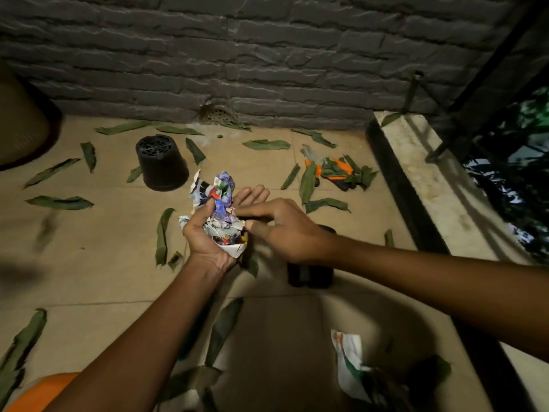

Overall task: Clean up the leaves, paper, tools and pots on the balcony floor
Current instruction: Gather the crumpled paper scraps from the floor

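At frame centre, I'm watching left hand (208, 230) cupping crumpled paper wad (218, 209), thumb curling over it. Right hand (280, 230) sitting just at 3 o'clock of wad, fingertips pinching toward its edge; whether touching, I cannot tell. Upturned black pot (162, 163) lying at 11 o'clock, leaves (59, 202) scattering over floor (89, 278).

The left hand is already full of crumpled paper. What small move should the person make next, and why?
Probably the right hand, now pinching at the edge of the crumpled paper, should press it into the left hand so nothing falls. The wad bulges above the palm, and another paper scrap on the floor near the person still waits to be collected.
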